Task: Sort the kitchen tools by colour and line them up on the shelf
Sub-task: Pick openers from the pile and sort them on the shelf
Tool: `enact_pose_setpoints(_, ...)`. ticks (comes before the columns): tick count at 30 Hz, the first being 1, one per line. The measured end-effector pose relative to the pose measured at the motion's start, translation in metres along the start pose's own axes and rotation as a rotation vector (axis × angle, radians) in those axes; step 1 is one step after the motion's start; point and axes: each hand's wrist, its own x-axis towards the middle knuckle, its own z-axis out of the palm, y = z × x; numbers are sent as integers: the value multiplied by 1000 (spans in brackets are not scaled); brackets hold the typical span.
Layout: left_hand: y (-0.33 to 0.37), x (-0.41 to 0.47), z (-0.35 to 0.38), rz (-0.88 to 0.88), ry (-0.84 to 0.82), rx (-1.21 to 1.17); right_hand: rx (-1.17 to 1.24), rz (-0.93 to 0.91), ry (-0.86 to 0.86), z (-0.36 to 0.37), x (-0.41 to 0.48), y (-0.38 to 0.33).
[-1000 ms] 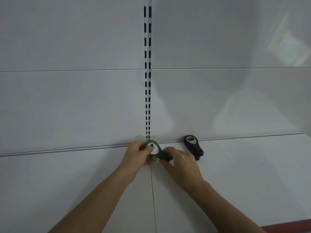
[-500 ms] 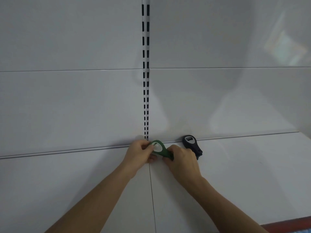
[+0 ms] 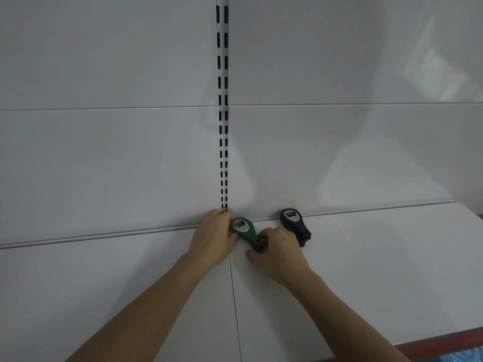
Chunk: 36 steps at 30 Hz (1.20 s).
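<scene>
A green bottle opener with a grey inset lies on the white shelf near the back wall. My left hand grips its round head from the left. My right hand pinches its handle end from the right. Just to the right, a dark navy bottle opener of the same shape lies on the shelf, its head toward the wall, touched by neither hand.
A slotted white upright runs up the white back wall, meeting the shelf just above my left hand. A seam divides the shelf into two panels. The shelf's red-brown front edge shows at the lower right.
The green opener has been lowered and turned flat onto the shelf, handle pointing toward me and right. Both hands stayed on it. The navy opener has not moved.
</scene>
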Motion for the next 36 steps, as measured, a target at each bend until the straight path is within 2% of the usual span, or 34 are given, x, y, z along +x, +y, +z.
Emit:
enact_pose_setpoints(6, -1, 2, 4, -18, 31, -88, 31, -10, 26, 2, -4, -1)
enact_pose_setpoints(18, -2, 5, 11, 7, 78, -91, 70, 3, 36, 6, -7, -8)
enact_pose_setpoints(25, -3, 4, 11, 75, 97, -85, 86, 30, -10, 0, -5, -8)
enact_pose_setpoints(36, 4, -2, 6, 38, 106, -102, 130, 10, -127, -10, -4, -2)
